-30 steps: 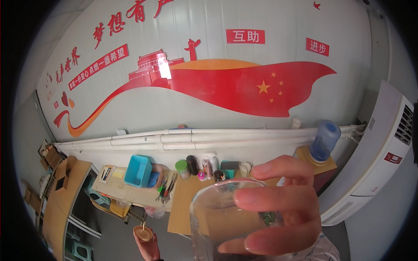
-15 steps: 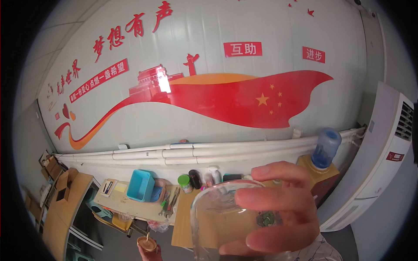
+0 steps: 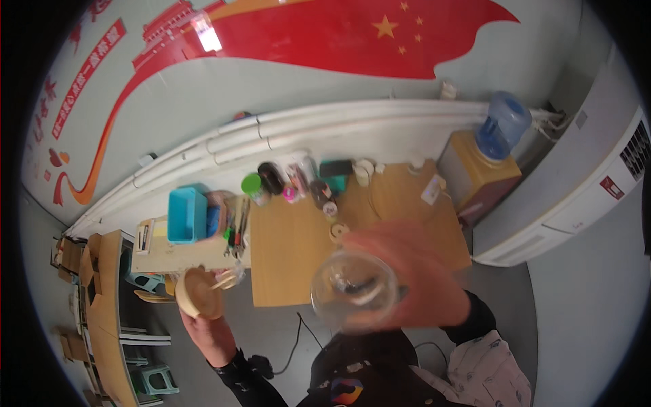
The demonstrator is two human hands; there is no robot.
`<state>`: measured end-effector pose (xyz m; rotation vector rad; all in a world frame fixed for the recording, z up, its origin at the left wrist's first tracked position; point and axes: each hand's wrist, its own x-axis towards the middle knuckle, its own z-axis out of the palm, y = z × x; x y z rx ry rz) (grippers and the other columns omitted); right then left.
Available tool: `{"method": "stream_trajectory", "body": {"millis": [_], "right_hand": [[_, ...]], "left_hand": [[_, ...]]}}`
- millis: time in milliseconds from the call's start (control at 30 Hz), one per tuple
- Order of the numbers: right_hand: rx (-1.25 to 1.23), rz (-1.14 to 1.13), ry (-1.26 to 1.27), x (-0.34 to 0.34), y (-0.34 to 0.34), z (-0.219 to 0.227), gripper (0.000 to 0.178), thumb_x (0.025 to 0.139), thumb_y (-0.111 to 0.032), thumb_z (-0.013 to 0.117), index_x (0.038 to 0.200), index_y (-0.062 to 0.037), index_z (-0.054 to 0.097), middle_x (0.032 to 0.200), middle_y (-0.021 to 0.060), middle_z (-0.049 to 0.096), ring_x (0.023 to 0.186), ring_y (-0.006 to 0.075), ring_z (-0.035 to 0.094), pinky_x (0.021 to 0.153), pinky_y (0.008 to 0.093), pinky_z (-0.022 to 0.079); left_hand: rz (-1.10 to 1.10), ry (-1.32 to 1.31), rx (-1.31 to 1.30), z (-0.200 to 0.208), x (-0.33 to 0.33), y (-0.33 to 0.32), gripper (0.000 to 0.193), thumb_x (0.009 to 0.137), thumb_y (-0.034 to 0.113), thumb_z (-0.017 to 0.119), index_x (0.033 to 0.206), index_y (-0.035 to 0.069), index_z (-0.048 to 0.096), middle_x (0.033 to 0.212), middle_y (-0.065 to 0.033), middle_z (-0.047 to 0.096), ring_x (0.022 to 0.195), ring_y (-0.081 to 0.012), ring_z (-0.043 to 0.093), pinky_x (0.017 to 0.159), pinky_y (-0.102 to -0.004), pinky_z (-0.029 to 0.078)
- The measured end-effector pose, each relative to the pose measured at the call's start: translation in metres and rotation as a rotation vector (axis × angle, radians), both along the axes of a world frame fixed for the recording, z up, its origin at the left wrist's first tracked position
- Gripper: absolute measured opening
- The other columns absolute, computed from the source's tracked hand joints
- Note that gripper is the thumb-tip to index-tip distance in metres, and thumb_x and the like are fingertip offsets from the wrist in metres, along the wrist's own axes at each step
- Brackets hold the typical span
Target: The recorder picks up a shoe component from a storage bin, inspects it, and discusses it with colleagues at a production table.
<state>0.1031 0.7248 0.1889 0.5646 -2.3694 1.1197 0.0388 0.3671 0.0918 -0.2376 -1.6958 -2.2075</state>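
My right hand (image 3: 424,281), blurred, is wrapped around a clear glass cup (image 3: 349,302) just beyond my body, at the middle of the view. Through the open-looking round mouth of the cup a dark shape shows, too blurred to name. On the left, my left hand (image 3: 209,339) grips a round tan lid (image 3: 196,293) from below. A pale, thin loop or strip sticks out from the lid's right side. The two hands are well apart, and the lid does not touch the cup.
Ahead stands a wooden table (image 3: 285,264) with a green-lidded jar (image 3: 254,186) and several bottles. Left of it are a blue bin (image 3: 186,216) and hand tools (image 3: 235,230). A water dispenser (image 3: 475,173) stands at right. A black cable (image 3: 293,349) crosses the floor.
The view has tilted down. The cup is farther from the camera and my right hand is lower on it. My left hand with the lid has come up into fuller view.
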Motion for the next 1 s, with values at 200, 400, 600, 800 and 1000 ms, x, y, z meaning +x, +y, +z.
{"method": "stream_trajectory", "body": {"millis": [200,400,600,800,1000], "right_hand": [[-0.151,-0.031,-0.349,-0.031,0.014,-0.165,0.085,0.069,-0.035,0.095,0.143,-0.0111,0.06,0.136,0.0118,0.067,0.13,0.0358,0.059,0.112,0.0473,0.041],[-0.204,-0.085,-0.405,-0.055,0.027,-0.216,0.076,0.074,-0.031,0.091,0.14,-0.0078,0.062,0.127,0.0159,0.071,0.116,0.0365,0.068,0.101,0.0457,0.052],[-0.499,0.052,-0.614,-0.108,0.062,-0.32,0.067,0.08,-0.025,0.089,0.137,-0.004,0.061,0.125,0.0146,0.071,0.115,0.0282,0.069,0.1,0.042,0.054],[-0.647,-0.185,-0.554,-0.19,0.109,-0.489,0.072,0.076,-0.015,0.093,0.136,-0.0041,0.055,0.131,0.0169,0.064,0.127,0.0302,0.061,0.105,0.0436,0.05],[-0.401,-0.404,-0.552,-0.254,0.093,-0.54,0.078,0.068,-0.016,0.097,0.133,-0.004,0.057,0.128,0.0166,0.069,0.121,0.0331,0.067,0.102,0.0437,0.053]], "left_hand": [[-0.382,0.161,-0.797,0.013,-0.019,0.117,0.088,0.073,0.023,0.096,0.145,-0.001,0.052,0.144,-0.0175,0.057,0.132,-0.033,0.057,0.11,-0.0434,0.046],[-0.442,0.148,-1.119,-0.065,-0.038,0.202,0.084,0.074,0.02,0.094,0.145,-0.001,0.053,0.139,-0.0202,0.057,0.125,-0.0419,0.057,0.104,-0.0465,0.05],[-0.36,0.093,-1.278,-0.146,-0.064,0.243,0.1,0.078,0.027,0.093,0.157,0.0,0.039,0.149,-0.0228,0.052,0.135,-0.0438,0.051,0.113,-0.0481,0.045],[-0.319,-0.185,-1.055,-0.182,-0.087,0.183,0.08,0.088,0.02,0.087,0.154,-0.002,0.046,0.149,-0.0241,0.057,0.137,-0.0363,0.057,0.113,-0.0445,0.048],[-0.003,-0.629,-0.72,-0.179,-0.032,0.034,0.048,0.101,0.006,0.07,0.146,0.0,0.055,0.129,-0.0153,0.071,0.119,-0.0219,0.068,0.104,-0.0357,0.053]]}}
